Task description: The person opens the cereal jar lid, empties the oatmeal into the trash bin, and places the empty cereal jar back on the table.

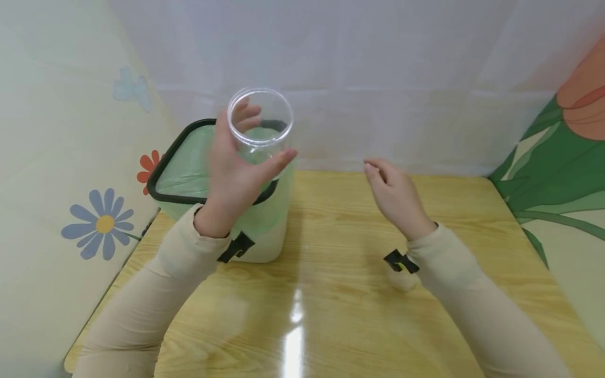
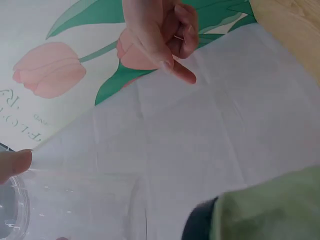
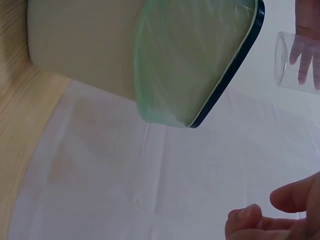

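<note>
A clear plastic cup (image 1: 264, 142) is in my left hand (image 1: 231, 168), gripped round its side between thumb and fingers, its round rim facing up toward the head camera. Cup and hand are above the right part of the trash bin (image 1: 264, 247), which has a black rim and a pale green liner bag (image 1: 186, 163). In the right wrist view the cup (image 3: 297, 62) appears beyond the bin's rim. Over the table to the right hovers my right hand (image 1: 394, 197), fingers loosely bent and holding nothing; the right wrist view shows its thumb and fingertips (image 3: 245, 217) apart.
The bin stands at the back left of a glossy wood-grain table (image 1: 340, 315). A white cloth (image 1: 378, 79) hangs behind the table. Flower-printed panels flank it, with a blue flower (image 1: 96, 223) at left and green leaves (image 1: 567, 173) at right.
</note>
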The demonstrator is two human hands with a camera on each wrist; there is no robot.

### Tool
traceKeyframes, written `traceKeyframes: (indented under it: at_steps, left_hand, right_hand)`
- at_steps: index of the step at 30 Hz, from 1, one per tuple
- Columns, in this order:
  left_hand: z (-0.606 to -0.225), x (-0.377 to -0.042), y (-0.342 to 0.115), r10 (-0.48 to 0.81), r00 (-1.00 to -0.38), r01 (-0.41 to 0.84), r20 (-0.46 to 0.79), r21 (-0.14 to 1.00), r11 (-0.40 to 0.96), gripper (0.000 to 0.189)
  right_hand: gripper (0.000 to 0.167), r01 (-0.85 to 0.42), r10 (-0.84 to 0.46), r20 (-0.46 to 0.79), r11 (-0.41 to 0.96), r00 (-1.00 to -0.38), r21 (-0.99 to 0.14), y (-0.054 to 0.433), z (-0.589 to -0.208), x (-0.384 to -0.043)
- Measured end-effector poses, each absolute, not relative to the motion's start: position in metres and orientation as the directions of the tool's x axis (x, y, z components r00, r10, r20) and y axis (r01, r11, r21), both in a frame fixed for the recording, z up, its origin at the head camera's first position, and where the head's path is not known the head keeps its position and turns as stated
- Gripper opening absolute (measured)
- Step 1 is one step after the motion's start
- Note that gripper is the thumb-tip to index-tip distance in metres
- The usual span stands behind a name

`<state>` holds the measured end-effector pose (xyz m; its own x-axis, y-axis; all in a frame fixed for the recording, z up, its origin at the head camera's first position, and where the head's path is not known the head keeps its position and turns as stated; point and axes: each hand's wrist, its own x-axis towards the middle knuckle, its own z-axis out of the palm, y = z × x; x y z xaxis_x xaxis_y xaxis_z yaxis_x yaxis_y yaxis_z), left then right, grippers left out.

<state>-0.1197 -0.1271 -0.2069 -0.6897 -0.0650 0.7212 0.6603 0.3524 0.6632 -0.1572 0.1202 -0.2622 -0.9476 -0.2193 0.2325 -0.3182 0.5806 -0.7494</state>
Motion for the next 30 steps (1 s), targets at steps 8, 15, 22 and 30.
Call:
traceKeyframes:
  at_steps: [8, 15, 22, 30]
  left_hand:
    - [-0.218, -0.112, -0.113, -0.013, -0.703, 0.677, 0.711, 0.674, 0.295, 0.079]
    - [-0.23, -0.108, -0.107, 0.021, -0.706, 0.688, 0.708, 0.679, 0.254, 0.08]
    - [-0.246, -0.103, -0.1, 0.039, -0.764, 0.633, 0.644, 0.736, 0.239, 0.083]
    - [-0.276, -0.103, -0.085, 0.06, -0.795, 0.6, 0.604, 0.766, 0.23, 0.082]
  right_hand:
    - [0.047, -0.311, -0.161, 0.275, 0.654, -0.948, -0.69, 0.126, -0.264, -0.156]
    - [0.042, -0.305, -0.145, 0.281, 0.652, -0.949, -0.694, 0.131, -0.267, -0.156]
    - [0.04, -0.319, -0.16, 0.288, 0.66, -0.944, -0.681, 0.134, -0.27, -0.156]
    - [0.039, -0.306, -0.156, 0.272, 0.648, -0.95, -0.697, 0.141, -0.275, -0.153]
